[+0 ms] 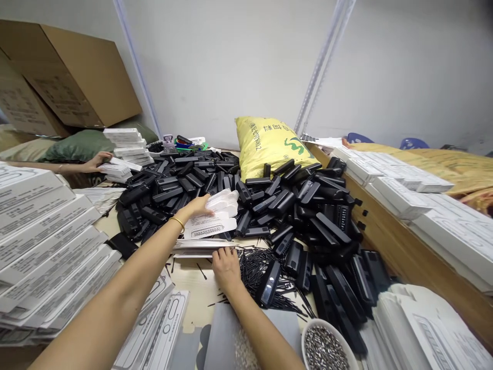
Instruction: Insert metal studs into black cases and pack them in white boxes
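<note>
My left hand, with a gold bangle on its wrist, is closed on the left edge of a fanned bundle of flat white cartons. Just below lies a low stack of flat cartons on the table. At the right end of that stack rests my right hand, its fingers curled at the edge; whether they grip anything is hidden. Thin black sticks lie scattered to its right. Black plastic cases are heaped behind and to the right of both hands.
Stacked white boxes rise at the left, where another person's hand touches boxes. A yellow sack stands behind the heap. A bowl of metal pieces sits at the front, near flat cartons. A wooden board borders the right side.
</note>
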{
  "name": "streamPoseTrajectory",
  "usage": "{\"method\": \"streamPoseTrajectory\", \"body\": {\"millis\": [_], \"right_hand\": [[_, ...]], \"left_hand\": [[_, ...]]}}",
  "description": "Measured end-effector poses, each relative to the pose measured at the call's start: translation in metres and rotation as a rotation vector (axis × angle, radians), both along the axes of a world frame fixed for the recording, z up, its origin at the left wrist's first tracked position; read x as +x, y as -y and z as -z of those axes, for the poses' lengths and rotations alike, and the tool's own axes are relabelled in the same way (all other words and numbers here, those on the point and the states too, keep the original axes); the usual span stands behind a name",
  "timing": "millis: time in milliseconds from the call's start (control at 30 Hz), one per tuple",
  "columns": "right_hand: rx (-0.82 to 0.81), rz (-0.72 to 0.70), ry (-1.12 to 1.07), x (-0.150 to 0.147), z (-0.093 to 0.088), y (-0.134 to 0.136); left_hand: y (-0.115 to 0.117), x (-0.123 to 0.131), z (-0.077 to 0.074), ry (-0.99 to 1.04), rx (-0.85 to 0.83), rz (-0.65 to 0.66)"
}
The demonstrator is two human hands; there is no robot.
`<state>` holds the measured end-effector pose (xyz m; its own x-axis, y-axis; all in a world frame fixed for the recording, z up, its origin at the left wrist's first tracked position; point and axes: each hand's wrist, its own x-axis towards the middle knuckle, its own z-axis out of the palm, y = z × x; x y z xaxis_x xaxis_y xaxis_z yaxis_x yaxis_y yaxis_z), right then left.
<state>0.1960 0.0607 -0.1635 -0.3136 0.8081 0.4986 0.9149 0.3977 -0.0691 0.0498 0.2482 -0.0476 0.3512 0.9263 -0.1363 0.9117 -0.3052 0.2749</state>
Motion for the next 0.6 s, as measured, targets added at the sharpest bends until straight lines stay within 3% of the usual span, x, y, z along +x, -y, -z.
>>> {"method": "streamPoseTrajectory", "body": {"millis": [333,600], "right_hand": [[0.118,-0.015,-0.055,0.009,-0.018,-0.016],[-0.027,-0.011,-0.105,0.012,-0.028,-0.025]], "left_hand": [[0.005,-0.006,-0.003,0.041,-0.05,0.091],[0.012,-0.006,-0.009,0.005,-0.033,0.145]]}}
